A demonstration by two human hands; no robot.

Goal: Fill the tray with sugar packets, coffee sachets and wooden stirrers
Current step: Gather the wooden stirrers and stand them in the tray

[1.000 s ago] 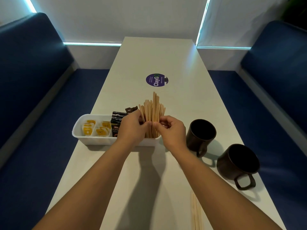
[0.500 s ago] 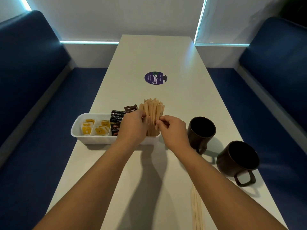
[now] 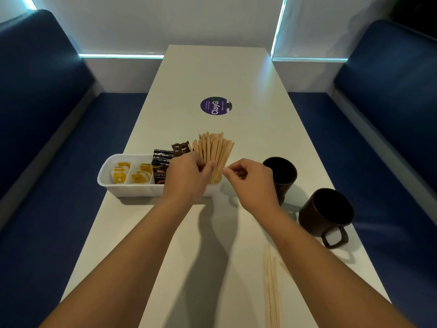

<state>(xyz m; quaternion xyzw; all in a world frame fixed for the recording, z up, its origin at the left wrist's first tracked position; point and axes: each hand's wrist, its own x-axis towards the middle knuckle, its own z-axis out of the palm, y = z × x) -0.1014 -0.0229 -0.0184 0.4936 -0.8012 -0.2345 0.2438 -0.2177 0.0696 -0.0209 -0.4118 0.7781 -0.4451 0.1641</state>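
Note:
A white tray [image 3: 123, 188] stands on the table's left side. Its left compartments hold yellow-and-white sugar packets [image 3: 131, 172], the middle holds black coffee sachets [image 3: 162, 159], and the right end holds a fan of upright wooden stirrers [image 3: 214, 150]. My left hand [image 3: 189, 178] grips the bundle of stirrers at its base. Just right of the tray, my right hand [image 3: 250, 179] hovers off the stirrers, its fingertips pinched together with nothing visible between them. Several loose stirrers [image 3: 271, 287] lie on the table near the front edge, beside my right forearm.
Two dark mugs [image 3: 282, 171] [image 3: 327, 215] stand to the right of the tray, near the table's right edge. A purple round sticker [image 3: 215, 105] sits mid-table. Blue bench seats [image 3: 35, 74] flank the white table [image 3: 220, 74] on both sides.
My right hand has let go of the stirrers and drawn back to the right. The stirrers have settled lower into the tray and fanned out. My left hand stays on them.

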